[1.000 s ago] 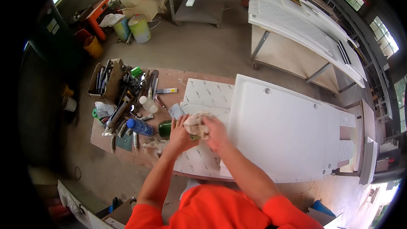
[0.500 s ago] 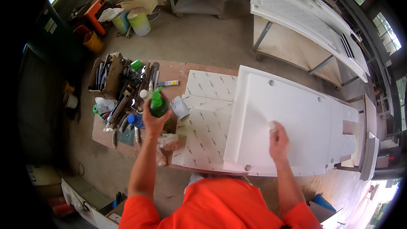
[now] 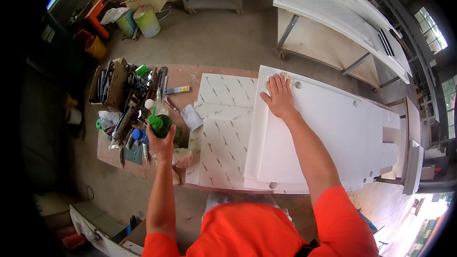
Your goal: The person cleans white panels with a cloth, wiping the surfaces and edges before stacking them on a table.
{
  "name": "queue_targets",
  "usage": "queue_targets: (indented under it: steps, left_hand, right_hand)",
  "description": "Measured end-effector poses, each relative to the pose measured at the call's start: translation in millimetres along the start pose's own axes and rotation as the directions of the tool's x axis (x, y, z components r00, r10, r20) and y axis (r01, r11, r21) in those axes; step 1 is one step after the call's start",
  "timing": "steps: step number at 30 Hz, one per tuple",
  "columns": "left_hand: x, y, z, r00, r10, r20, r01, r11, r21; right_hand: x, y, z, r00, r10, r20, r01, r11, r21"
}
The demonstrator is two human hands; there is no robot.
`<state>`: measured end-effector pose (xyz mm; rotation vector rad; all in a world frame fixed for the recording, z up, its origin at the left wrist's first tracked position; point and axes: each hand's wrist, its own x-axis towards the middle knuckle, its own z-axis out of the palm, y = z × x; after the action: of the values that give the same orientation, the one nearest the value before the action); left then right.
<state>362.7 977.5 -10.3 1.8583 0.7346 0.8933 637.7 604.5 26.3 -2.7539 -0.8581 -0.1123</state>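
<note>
A green bottle with a bright green pump or spray top stands over the cluttered left part of the table, and my left hand is wrapped round its near side. Beside it is a blue-capped container. My right hand lies flat, fingers stretched out, near the far left corner of a large white panel. Under its fingers a pale cloth shows at the edge, pressed to the panel. The panel has round holes near its edges and rests on patterned white sheets.
A cardboard box of tools and a heap of loose tools lie at the table's left. White boards cover a wheeled table at the far right. Paint buckets stand on the floor at the far left.
My right hand has moved from the panel's middle to its far left corner and flattened onto the cloth. My left hand has shifted slightly left and down with the green bottle.
</note>
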Motion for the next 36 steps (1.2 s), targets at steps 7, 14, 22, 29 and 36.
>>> queue_targets:
  steps: [7,14,22,29,36]
  left_hand:
    - [-7.5,31.6,-6.9,0.996,-0.019,-0.093,0.018,1.0,-0.012]
    - [-36.4,49.1,-11.6,0.97,0.176,-0.166,-0.158,0.98,0.119]
    - [-101.0,84.5,-11.3,0.923,0.375,0.092,-0.386,0.898,0.212]
    - [-105.8,83.0,-4.7,0.904,0.382,0.191,-0.4,0.914,0.064]
    - [-102.9,101.5,25.6,0.818,0.498,0.287,-0.499,0.863,-0.075]
  right_hand:
    - [-228.2,-87.2,-25.2,0.911,-0.338,0.236,0.31,0.939,0.148]
    - [-145.5,-54.9,-13.3,0.975,-0.202,0.091,0.193,0.976,0.097]
    - [-255.5,-111.4,-38.7,0.934,-0.205,0.291,0.161,0.973,0.167]
    - [-355.8,-38.4,-49.0,0.966,0.251,-0.063,-0.254,0.966,-0.045]
    - [-324.0,-124.9,4.7,0.963,-0.057,-0.264,0.044,0.997,-0.056]
